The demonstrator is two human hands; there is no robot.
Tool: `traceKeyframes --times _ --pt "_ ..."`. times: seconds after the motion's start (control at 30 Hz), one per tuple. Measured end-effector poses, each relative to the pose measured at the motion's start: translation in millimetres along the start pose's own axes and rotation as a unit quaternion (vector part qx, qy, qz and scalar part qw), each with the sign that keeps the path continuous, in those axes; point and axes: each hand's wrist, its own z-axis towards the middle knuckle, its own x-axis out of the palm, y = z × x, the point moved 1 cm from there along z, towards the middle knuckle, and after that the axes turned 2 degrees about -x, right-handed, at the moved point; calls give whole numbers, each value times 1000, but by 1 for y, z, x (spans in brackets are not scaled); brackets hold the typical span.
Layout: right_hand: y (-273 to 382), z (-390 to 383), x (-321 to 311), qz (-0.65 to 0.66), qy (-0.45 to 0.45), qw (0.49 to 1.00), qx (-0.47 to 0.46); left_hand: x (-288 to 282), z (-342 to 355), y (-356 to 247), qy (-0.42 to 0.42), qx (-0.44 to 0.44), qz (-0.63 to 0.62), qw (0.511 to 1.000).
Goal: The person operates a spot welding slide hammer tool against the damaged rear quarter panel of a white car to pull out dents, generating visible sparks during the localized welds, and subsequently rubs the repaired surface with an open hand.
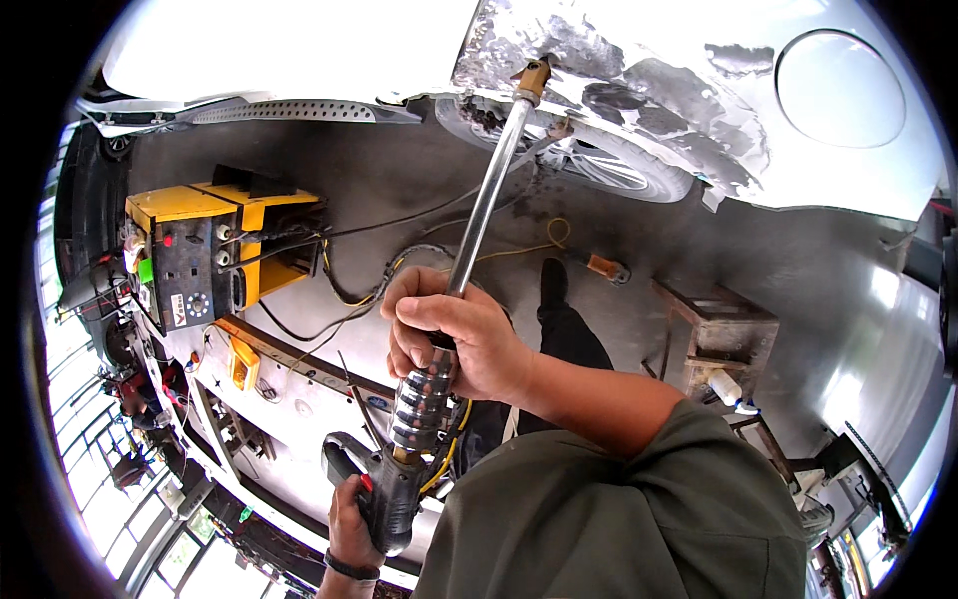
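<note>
Up front in the head view, the right hand (454,334) has its fingers wrapped tight around the shaft of a slide hammer (469,260), just above its ribbed steel weight. The left hand (351,524) holds the dark pistol grip at the lower end, fingers closed on it. The rod runs up and away to a brass tip touching the sanded, patchy car panel (639,90) beside the wheel (609,165). A yellow welder (215,250) sits on the floor to the left, cables trailing from it, and a wooden stool (714,334) stands right
</note>
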Motion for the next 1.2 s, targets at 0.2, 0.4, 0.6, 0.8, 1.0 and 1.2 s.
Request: traceKeyframes --times 0.2,0.4,0.6,0.8,1.0,1.2 --pt "0 0 6 10 -2 1000 -3 -8 1 -4 15 17 98 995" --pt "0 0 7 21 -18 1000 5 -12 -2 -9 22 -24 44 998" --pt "55 28 -7 -7 -25 998 -52 -12 -8 -13 86 -40 15 995" --pt "37 24 -6 -39 -34 989 -138 -16 -6 -15 94 -30 12 995" --pt "-12 2 5 49 -45 996 -52 -14 9 -13 76 -53 7 996" --pt "35 21 -1 -68 -75 994 -40 -16 12 -10 45 -22 21 999"
